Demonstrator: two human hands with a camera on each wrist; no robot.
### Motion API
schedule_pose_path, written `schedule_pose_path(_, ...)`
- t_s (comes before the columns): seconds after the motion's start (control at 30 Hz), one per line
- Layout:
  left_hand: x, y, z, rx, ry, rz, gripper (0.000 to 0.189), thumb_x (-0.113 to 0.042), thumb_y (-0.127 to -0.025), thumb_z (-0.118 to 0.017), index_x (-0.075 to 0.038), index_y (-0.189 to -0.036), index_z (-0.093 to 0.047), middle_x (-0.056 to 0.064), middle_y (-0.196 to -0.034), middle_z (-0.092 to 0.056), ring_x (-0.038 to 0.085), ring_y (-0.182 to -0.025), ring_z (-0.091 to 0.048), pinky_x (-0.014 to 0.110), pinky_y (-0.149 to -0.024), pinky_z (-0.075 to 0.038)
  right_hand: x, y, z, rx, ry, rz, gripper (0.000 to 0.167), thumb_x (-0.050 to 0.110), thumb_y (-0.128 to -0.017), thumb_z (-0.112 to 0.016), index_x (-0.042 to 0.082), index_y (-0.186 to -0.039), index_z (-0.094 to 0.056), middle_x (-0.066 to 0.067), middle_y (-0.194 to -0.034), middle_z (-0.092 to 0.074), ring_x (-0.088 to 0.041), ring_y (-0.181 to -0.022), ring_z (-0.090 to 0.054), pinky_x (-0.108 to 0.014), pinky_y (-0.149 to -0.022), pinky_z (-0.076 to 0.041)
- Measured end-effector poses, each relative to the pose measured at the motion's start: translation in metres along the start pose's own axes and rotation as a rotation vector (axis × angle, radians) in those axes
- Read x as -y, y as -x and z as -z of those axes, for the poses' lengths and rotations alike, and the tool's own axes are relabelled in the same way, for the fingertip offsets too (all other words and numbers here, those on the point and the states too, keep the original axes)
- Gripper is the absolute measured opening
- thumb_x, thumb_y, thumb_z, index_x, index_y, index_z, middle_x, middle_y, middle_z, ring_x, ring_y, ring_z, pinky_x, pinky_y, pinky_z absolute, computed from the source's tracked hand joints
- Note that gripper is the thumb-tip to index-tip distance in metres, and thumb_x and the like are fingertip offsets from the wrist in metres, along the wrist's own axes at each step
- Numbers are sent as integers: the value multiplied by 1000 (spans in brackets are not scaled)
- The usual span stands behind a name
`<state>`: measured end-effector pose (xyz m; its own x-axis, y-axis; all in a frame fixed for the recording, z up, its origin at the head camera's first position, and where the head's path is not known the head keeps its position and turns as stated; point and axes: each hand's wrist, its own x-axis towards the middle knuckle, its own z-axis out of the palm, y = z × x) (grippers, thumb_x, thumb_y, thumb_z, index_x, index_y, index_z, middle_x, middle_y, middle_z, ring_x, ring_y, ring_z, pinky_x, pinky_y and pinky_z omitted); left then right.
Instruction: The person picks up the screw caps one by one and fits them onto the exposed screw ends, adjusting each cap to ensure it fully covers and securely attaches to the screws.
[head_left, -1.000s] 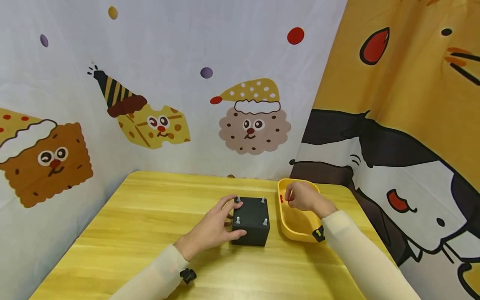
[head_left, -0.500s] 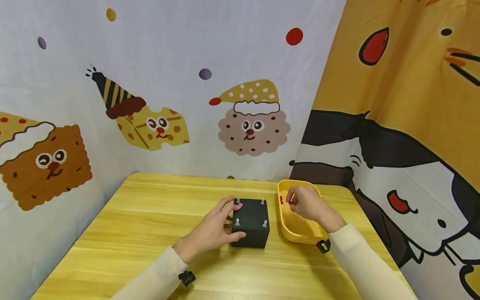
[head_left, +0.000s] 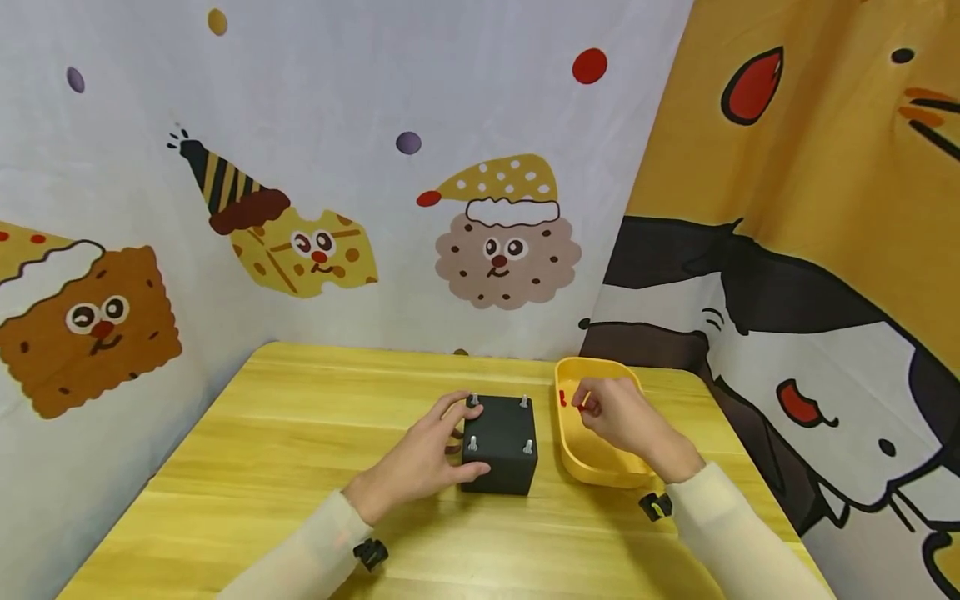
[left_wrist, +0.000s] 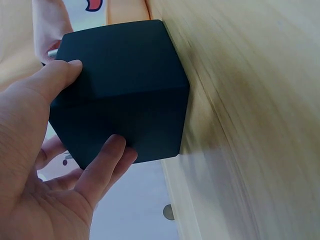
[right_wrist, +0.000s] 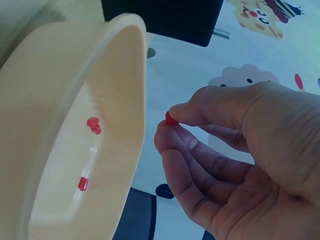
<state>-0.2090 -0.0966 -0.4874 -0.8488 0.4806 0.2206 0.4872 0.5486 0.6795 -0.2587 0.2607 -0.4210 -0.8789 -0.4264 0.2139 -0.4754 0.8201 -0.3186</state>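
Note:
Thumb and fingers of my left hand (head_left: 412, 458) hold the left side of a black box (head_left: 501, 429), which stands on the table. Silver bolts (head_left: 528, 447) stick up at the corners of its top. My right hand (head_left: 618, 417) is over the yellow bin (head_left: 592, 475) to the right of the box. In the right wrist view it pinches a small red piece (right_wrist: 171, 119) between thumb and index finger; most of that piece is hidden. On the bin's floor lie more small red pieces (right_wrist: 93, 125), one of them a short red block (right_wrist: 83, 184).
The wooden table (head_left: 300, 425) has its back edge against a white printed curtain (head_left: 330, 100). A yellow curtain (head_left: 697, 167) hangs at the right, close to the bin. The bin's raised wall surrounds the red pieces.
My right hand has drawn back slightly toward me and to the right, still over the bin, a red piece at its fingertips. My left hand and the box have hardly moved.

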Motion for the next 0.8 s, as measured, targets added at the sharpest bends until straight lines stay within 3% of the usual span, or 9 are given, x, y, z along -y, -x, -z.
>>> schedule_pose_path(0.37, -2, 0, 1, -3, -5, 10, 75, -43, -104, -93, -16, -164, -58, 10, -188, -33, 28, -124, -82, 39, -108, -72, 16, 12, 2, -19, -19, -24, 22, -5, -95, -86, 3, -115, -85, -2, -90, -81, -7, -76, -68, -20, -69, -64)
schedule_pose_path(0.8, -3, -1, 1, 3, 12, 14, 75, -43, -103, -93, -15, -164, -58, 10, -189, -33, 29, -125, -82, 37, -108, -72, 32, 26, 3, -43, -30, -47, 12, 1, -95, -92, 9, -104, -87, 0, -97, -83, -8, -82, -71, -22, -73, -66)
